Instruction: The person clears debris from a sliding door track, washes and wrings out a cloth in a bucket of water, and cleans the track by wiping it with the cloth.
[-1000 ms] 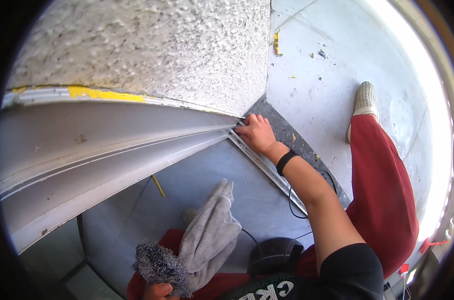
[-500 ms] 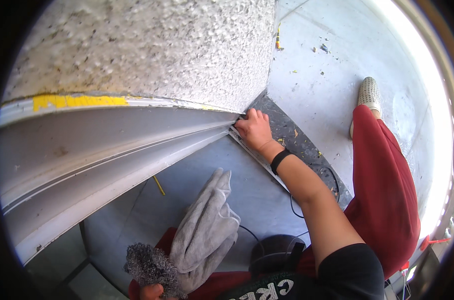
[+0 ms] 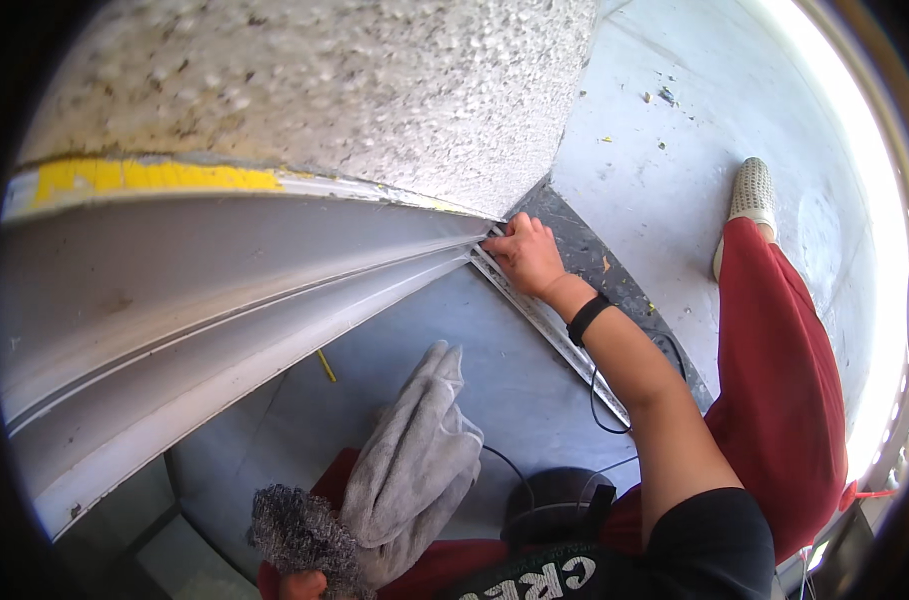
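Observation:
My right hand point(image 3: 530, 256) reaches to the lower corner where the metal door frame point(image 3: 275, 270) meets the floor track point(image 3: 545, 325). Its fingers are curled, with the thumb side pointing into the corner; whatever they pinch is hidden. At the bottom edge, the visible fingers of my left hand point(image 3: 303, 584) close against a dark grey clump of steel wool point(image 3: 300, 530). A grey cloth point(image 3: 415, 465) hangs beside the wool, over my lap. Whether the left hand also holds the cloth cannot be seen.
Rough plaster wall point(image 3: 325, 90) rises above the frame, with a yellow strip point(image 3: 155, 176) along its edge. A dark stone sill point(image 3: 595, 260) carries debris beyond the track. A black bucket point(image 3: 550, 500) stands near my lap, with a black cable point(image 3: 603, 405) close by.
The view has shifted slightly. My right hand's fingers have moved a little at the frame corner, and more of the floor track shows. My left hand stays on the steel wool.

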`<state>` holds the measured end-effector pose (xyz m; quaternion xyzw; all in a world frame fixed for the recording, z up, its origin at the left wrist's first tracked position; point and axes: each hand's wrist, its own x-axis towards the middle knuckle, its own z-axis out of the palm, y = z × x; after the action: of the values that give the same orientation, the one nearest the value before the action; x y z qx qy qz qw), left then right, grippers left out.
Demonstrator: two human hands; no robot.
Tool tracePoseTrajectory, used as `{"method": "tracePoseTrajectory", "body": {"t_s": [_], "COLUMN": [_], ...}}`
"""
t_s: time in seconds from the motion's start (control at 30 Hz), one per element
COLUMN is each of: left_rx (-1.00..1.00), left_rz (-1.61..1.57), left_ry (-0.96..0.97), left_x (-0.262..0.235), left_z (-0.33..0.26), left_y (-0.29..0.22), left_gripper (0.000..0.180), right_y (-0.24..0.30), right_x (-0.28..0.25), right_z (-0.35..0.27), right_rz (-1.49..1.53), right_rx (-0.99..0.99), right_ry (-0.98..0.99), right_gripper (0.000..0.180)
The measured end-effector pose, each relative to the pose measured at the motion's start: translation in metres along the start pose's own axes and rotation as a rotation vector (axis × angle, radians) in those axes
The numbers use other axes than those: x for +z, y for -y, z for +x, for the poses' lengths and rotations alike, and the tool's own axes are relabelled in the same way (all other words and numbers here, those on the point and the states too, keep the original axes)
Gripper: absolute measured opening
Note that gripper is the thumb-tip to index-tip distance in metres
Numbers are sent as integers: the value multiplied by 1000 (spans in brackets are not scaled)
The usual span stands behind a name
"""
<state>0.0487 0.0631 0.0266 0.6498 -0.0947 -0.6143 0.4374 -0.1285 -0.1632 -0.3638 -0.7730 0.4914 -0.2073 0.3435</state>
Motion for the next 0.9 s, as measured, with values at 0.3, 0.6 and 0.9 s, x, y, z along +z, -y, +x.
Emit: {"method": "tracePoseTrajectory", "body": {"t_s": [0.3,0.6,0.9], "left_rx": [-77,22,50], "left_rz": [-122,-146,-150], "left_ry": [-163,-177,-138], "left_x": [13,12,21], "left_z": [12,15,19], "left_y": [8,15,13], "left_gripper": [64,61,57], "right_y": [4,13,8], "right_x": [-1,-5,-16], "right_z": [0,-1,-3], "right_rz": [-68,-77,-104], "right_rx": [98,186,138], "right_ry": [-14,44,145], "right_gripper": [12,14,12]}}
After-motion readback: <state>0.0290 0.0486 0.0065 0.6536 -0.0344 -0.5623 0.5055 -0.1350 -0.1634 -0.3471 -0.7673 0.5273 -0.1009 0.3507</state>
